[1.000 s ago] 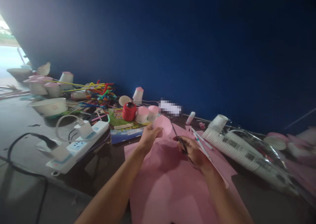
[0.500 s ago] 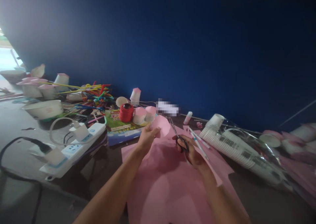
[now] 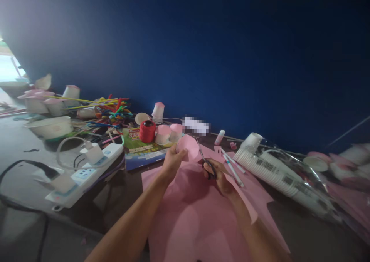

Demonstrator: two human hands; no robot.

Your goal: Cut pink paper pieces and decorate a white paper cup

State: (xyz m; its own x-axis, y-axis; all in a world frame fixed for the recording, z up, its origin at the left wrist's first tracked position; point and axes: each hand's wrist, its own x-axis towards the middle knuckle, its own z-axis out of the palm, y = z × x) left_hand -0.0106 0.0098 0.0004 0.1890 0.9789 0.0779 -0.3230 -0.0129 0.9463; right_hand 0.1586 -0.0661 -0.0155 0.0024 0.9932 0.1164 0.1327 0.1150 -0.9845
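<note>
Between the thumb and fingers of my left hand (image 3: 172, 161) is a rounded piece of pink paper (image 3: 189, 148), held up above the worktop. My right hand (image 3: 221, 175) is closed around the black handles of a pair of scissors (image 3: 210, 168). The scissor blades point up and away, at the right edge of the pink piece; whether they bite into it I cannot tell. Below both hands lie large pink paper sheets (image 3: 187, 223). Two capped pens (image 3: 232, 169) rest on the paper just right of the scissors.
Left are a power strip (image 3: 86, 173) with plugs, a white bowl (image 3: 49, 127) and colourful pipe cleaners (image 3: 115, 110). Red thread (image 3: 147, 131) and pink-topped cups (image 3: 163, 135) sit on a colour pad (image 3: 141, 160). A glue stick (image 3: 219, 137) and bagged paper cups (image 3: 277, 173) stand right.
My right hand with the scissors has moved slightly left, nearer to the pink piece. My left hand has barely moved and keeps its grip.
</note>
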